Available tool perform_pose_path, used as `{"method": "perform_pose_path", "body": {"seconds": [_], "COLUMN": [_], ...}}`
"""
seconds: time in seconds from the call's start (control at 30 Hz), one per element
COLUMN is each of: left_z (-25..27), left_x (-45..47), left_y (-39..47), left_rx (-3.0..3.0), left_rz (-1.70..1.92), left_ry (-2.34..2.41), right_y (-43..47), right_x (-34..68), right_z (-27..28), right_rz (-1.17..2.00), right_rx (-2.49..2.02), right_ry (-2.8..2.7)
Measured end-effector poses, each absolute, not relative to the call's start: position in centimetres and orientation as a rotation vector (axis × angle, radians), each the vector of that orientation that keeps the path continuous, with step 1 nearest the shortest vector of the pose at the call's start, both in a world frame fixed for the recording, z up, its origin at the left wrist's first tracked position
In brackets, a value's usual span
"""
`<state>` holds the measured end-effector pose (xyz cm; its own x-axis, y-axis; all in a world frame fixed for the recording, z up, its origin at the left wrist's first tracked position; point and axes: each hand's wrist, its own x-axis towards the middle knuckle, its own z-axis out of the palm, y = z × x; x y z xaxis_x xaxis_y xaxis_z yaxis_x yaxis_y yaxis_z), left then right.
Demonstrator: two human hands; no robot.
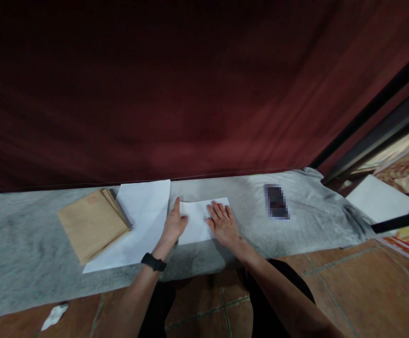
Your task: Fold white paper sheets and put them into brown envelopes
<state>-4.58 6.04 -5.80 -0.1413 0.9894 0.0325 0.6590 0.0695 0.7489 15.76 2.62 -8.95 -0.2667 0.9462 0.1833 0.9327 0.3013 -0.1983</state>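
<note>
A folded sheet of white paper [198, 229] lies in front of me on the grey cloth. Flat on its right half rests my right hand [223, 226], with the fingers spread. My left hand [175, 224] is at the paper's left edge, its index finger stretched forward and its thumb apart over the paper. How the other left fingers lie is hidden. Just left of that hand is a larger stack or sheet of white paper [144, 220]. Several brown envelopes [92, 223] are piled partly on top of it.
The grey cloth [25, 244] covers a long, narrow surface before a dark red curtain [190, 94]. A blurred-out phone-like object [276, 202] lies to the right. White scrap [54, 315] is on the tiled floor; a white panel [380, 198] and dark poles stand far right.
</note>
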Motion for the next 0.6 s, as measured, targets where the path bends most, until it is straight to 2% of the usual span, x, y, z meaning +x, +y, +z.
{"method": "perform_pose_path", "body": {"seconds": [0.1,0.2,0.33,0.6], "left_z": [-5.6,-6.6,-8.6,-9.6], "left_x": [-1.8,1.4,2.9,-0.4], "left_y": [3.9,2.2,2.0,2.2], "left_rx": [2.068,2.409,2.44,2.455], "left_rz": [0.789,0.617,0.427,0.359], "left_ry": [2.028,1.773,1.837,2.008], "right_y": [2.7,2.6,2.5,2.8], "right_x": [15.8,15.8,15.9,16.8], "right_z": [-9.0,-8.9,-9.0,-9.5], "right_rz": [0.049,0.013,-0.029,-0.064], "right_rx": [-1.725,-1.723,-1.721,-1.793], "right_ry": [-2.313,-2.358,-2.377,-2.22]}}
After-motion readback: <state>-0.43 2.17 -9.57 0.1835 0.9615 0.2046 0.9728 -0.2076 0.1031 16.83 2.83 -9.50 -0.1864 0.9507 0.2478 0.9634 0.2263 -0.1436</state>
